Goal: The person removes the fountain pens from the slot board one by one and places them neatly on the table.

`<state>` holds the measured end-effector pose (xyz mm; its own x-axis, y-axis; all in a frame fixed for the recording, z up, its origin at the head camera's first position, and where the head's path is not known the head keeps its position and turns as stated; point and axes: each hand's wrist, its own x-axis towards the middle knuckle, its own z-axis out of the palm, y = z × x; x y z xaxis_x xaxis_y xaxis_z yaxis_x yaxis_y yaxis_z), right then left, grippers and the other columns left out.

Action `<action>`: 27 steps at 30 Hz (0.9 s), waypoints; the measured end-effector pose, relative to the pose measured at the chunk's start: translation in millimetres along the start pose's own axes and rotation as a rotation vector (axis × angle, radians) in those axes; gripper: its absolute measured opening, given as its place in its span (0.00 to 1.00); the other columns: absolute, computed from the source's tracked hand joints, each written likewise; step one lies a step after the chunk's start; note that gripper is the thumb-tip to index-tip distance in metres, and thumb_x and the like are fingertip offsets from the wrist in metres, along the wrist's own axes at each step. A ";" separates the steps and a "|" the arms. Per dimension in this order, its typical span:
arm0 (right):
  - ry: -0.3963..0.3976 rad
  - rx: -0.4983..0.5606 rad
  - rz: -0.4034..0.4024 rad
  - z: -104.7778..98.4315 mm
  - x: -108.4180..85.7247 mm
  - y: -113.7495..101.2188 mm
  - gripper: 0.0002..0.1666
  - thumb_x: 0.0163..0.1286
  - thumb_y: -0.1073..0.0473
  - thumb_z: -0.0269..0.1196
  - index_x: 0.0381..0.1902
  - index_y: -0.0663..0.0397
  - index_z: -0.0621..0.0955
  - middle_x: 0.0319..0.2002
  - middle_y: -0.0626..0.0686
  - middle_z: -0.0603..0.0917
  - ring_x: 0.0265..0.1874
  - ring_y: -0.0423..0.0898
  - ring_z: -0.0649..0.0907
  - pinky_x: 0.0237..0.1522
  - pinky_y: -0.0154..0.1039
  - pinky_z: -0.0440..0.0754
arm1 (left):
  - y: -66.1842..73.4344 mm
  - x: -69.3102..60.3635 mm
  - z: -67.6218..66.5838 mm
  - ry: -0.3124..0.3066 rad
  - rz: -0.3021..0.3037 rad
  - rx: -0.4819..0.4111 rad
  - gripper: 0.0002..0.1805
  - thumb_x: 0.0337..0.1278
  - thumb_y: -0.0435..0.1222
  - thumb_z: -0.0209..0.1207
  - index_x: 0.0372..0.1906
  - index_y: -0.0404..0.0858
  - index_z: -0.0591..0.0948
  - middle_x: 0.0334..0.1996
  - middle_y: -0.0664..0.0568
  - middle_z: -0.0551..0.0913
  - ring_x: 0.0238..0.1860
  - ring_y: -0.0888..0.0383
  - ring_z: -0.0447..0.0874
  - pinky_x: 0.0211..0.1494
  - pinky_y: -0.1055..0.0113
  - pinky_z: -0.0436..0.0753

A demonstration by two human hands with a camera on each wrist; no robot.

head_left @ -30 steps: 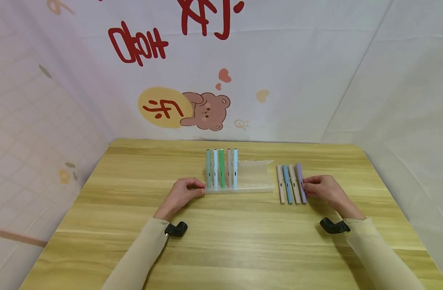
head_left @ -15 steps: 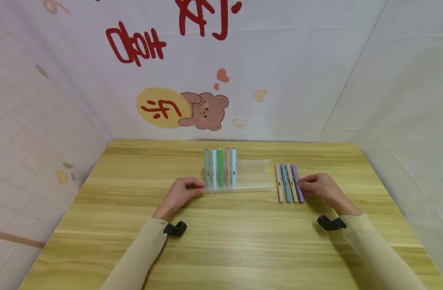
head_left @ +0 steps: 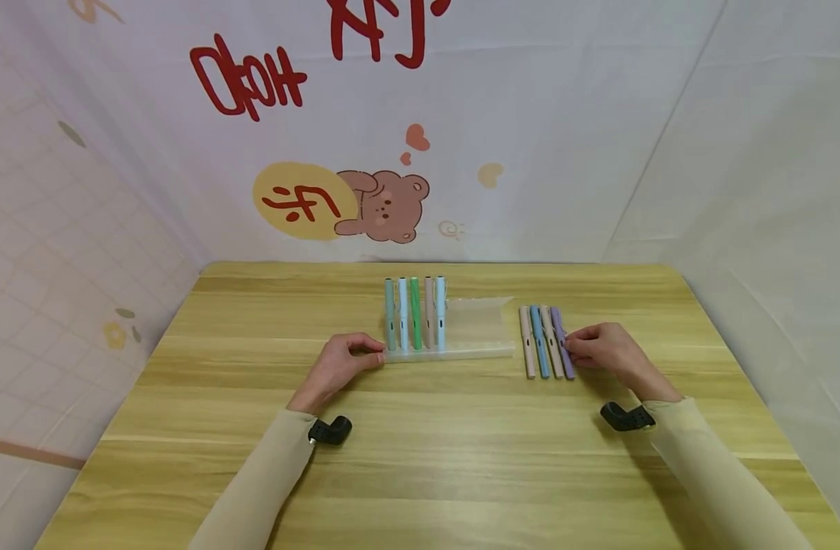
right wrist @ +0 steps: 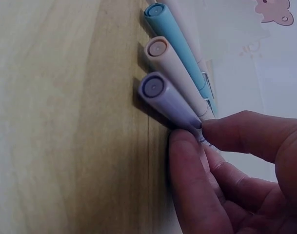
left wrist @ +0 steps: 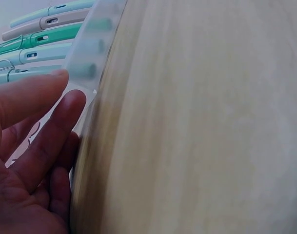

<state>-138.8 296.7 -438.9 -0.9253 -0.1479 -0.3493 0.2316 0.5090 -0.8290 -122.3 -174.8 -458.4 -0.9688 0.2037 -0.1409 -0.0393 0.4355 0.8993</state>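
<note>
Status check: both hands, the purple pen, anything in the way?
Left hand gripping left end of clear holder. Right hand pinching purple pen, rightmost in its row. Three loose pens between it and the holder.

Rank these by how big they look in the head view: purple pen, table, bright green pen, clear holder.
1. table
2. clear holder
3. bright green pen and purple pen: too alike to rank

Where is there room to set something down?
Bare: the table between the sleeves, in front of the clear holder; also from the left hand to the left edge. Crowded: holder's left part, with five pens, and the four pens at the right hand.
</note>
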 end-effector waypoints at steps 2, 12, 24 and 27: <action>-0.002 0.004 -0.002 0.5 0.6 -1.6 0.24 0.77 0.62 0.62 0.57 0.83 0.78 0.44 0.62 0.88 0.37 0.39 0.87 0.40 0.37 0.87 | 0.5 -0.5 -1.0 0.002 -0.003 0.001 0.08 0.63 0.35 0.71 0.45 0.40 0.90 0.46 0.51 0.88 0.50 0.53 0.80 0.56 0.58 0.75; -0.007 0.012 0.001 1.3 3.5 -0.7 0.25 0.77 0.61 0.62 0.58 0.83 0.77 0.44 0.61 0.88 0.37 0.39 0.87 0.41 0.37 0.87 | -2.2 -3.0 -3.0 0.011 -0.010 -0.004 0.08 0.63 0.35 0.71 0.45 0.40 0.90 0.47 0.51 0.88 0.51 0.52 0.81 0.56 0.58 0.75; -0.007 0.073 0.000 -5.2 -2.9 9.4 0.28 0.79 0.60 0.60 0.61 0.85 0.73 0.51 0.65 0.87 0.41 0.38 0.87 0.46 0.37 0.86 | -0.5 -1.5 -1.3 0.012 -0.001 0.008 0.08 0.63 0.36 0.71 0.45 0.42 0.90 0.46 0.53 0.88 0.52 0.53 0.81 0.58 0.57 0.75; 0.013 0.062 -0.005 -6.6 -6.6 10.4 0.29 0.79 0.59 0.60 0.63 0.83 0.73 0.53 0.66 0.85 0.42 0.39 0.88 0.47 0.37 0.86 | 0.7 -0.3 -0.6 0.009 0.005 0.015 0.07 0.63 0.36 0.71 0.45 0.42 0.90 0.46 0.53 0.88 0.51 0.53 0.80 0.58 0.57 0.74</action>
<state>-132.2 308.5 -442.4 -0.9301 -0.1391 -0.3398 0.2448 0.4551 -0.8562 -122.2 -175.0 -457.5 -0.9711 0.1985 -0.1324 -0.0304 0.4475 0.8938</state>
